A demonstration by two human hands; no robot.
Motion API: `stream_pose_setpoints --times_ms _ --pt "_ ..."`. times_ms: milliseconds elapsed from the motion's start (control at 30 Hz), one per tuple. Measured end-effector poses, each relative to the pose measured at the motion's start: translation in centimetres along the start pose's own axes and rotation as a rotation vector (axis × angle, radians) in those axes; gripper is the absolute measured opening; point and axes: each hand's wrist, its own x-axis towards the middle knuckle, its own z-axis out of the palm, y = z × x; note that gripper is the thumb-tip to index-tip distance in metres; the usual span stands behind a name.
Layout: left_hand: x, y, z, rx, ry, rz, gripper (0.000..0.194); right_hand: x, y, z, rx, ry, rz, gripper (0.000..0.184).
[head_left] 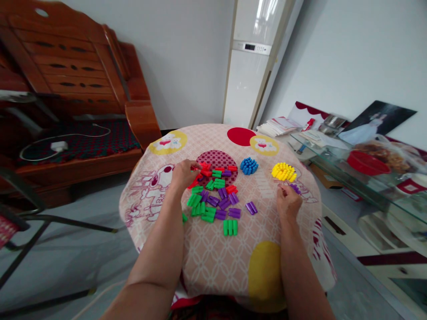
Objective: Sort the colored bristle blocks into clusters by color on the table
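Observation:
A round table with a patterned pink cloth (pixel 213 262) carries small plastic pegs. A mixed pile of green, purple and red pegs (pixel 215 195) lies in the middle. Blue pegs (pixel 248 166) and yellow pegs (pixel 283 171) stand bunched in separate groups farther back. My left hand (pixel 183 174) is closed, fingertips pinched on a red peg at the pile's left edge. My right hand (pixel 287 201) is closed at the right, fingers curled by a few purple pegs (pixel 295 188). Two purple pegs (pixel 251 207) lie between the pile and my right hand.
A wooden bench (pixel 73 89) with a white charger and cable stands at the left. A tall white air conditioner (pixel 250 66) is behind the table. A glass shelf (pixel 367 178) with a red bowl, papers and a photo runs along the right. A metal chair frame (pixel 30 213) is near left.

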Motion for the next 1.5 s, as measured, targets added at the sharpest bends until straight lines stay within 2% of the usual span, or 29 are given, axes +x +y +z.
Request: stream_pose_setpoints --times_ms 100,233,300,433,567,733,867,933,1067,1200,1333,1500 --pt "0.1 -1.3 0.2 0.122 -0.124 0.047 0.025 0.0 0.1 0.0 0.001 -0.014 0.003 0.035" --pt "0.2 -1.7 0.6 0.225 -0.007 -0.064 0.032 -0.1 0.1 -0.1 -0.003 -0.018 0.009 0.036" --pt "0.2 -1.8 0.7 0.238 -0.002 -0.079 0.034 -0.1 -0.1 -0.1 0.002 -0.010 0.003 0.037" --pt "0.2 -1.9 1.0 0.255 -0.112 0.018 0.028 0.0 -0.3 -0.2 0.022 -0.008 -0.003 0.034" --pt "0.1 -1.3 1.9 0.276 -0.146 0.095 0.029 0.0 -0.4 -0.3 0.028 -0.022 0.003 0.031" --pt "-0.1 0.3 1.7 0.232 -0.140 0.116 0.016 -0.2 -1.0 -0.4 0.041 -0.047 0.008 0.027" --pt "-0.5 2.2 0.9 0.045 -0.071 0.097 0.021 -0.6 -2.4 -0.4 0.133 -0.127 -0.013 0.029" --pt "-0.8 3.6 1.1 -0.107 -0.092 0.132 0.025 -1.0 -3.6 -0.4 0.225 -0.206 -0.015 0.030" --pt "-1.9 6.9 3.2 -0.349 -0.194 0.293 0.026 -1.9 -6.1 -0.6 0.415 -0.412 0.010 0.033" --pt "-3.2 9.5 5.9 -0.382 -0.261 0.403 0.022 -2.4 -7.8 -0.8 0.560 -0.586 0.037 0.033" --pt "-3.8 10.6 7.3 -0.367 -0.256 0.459 0.020 -2.5 -7.9 -0.5 0.649 -0.653 0.101 0.028" --pt "-3.9 11.0 8.0 -0.393 -0.260 0.471 0.022 -2.6 -7.6 0.0 0.724 -0.689 0.239 0.033"
